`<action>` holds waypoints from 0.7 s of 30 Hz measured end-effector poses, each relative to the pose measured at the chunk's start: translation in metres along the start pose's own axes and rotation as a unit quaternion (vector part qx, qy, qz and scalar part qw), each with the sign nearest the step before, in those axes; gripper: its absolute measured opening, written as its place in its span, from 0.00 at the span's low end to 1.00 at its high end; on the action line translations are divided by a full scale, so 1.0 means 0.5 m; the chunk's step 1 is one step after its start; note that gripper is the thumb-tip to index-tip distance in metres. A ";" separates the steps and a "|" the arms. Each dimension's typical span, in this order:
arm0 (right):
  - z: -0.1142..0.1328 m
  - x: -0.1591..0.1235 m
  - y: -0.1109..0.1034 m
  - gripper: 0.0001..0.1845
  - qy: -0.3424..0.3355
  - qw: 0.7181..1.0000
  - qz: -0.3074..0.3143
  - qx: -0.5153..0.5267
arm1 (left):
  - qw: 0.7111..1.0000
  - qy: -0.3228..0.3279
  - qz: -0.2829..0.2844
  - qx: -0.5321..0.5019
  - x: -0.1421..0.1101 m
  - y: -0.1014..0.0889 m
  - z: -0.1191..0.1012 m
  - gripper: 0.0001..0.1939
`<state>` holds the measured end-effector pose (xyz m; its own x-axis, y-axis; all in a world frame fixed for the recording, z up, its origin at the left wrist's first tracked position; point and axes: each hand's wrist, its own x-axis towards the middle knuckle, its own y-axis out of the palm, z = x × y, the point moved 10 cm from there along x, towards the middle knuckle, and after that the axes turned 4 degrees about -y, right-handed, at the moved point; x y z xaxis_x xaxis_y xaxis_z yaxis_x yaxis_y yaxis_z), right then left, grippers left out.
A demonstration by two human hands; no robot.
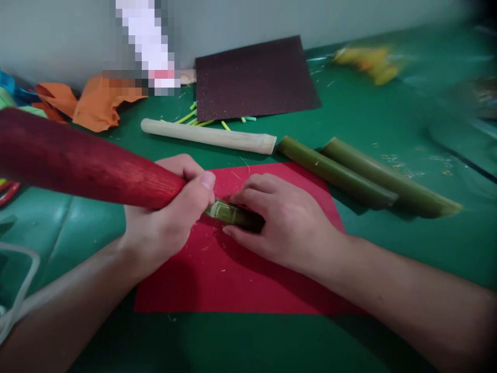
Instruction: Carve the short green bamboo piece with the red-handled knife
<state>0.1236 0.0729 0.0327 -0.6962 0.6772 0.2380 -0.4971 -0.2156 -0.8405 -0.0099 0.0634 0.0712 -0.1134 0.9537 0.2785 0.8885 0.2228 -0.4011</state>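
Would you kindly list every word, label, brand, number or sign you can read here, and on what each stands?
None: I find no readable text, including on the red handle, red sheet or dark brown sheet.
The white strip at the back is pixelated; any print is unreadable.

Bare strip of green tabletop (240, 342) between the forearms (396, 274), open room above the near edge of the red paper (233, 290), pale stick (209, 137) and two bamboo tubes (336, 171) blocking its far edge, red stick (97, 168) barring the left
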 end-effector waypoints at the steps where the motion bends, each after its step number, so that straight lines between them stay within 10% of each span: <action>1: -0.001 0.000 0.002 0.13 0.002 1.000 0.001 -0.002 | 1.000 -0.007 -0.007 -0.016 0.000 0.000 -0.001 0.16; 11: 0.008 -0.013 0.005 0.12 0.020 1.000 0.004 -0.021 | 0.996 0.016 0.091 0.015 -0.020 0.072 0.007 0.12; 21: -0.001 -0.014 0.017 0.11 0.076 0.992 0.076 -0.068 | 0.997 0.034 0.023 -0.064 -0.016 0.032 0.038 0.14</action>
<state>0.1246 0.0667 0.0234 -0.6664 0.7447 0.0360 -0.3105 -0.2334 -0.9215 -0.0031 0.0630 0.0461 -0.0450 0.9456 0.3221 0.9419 0.1476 -0.3017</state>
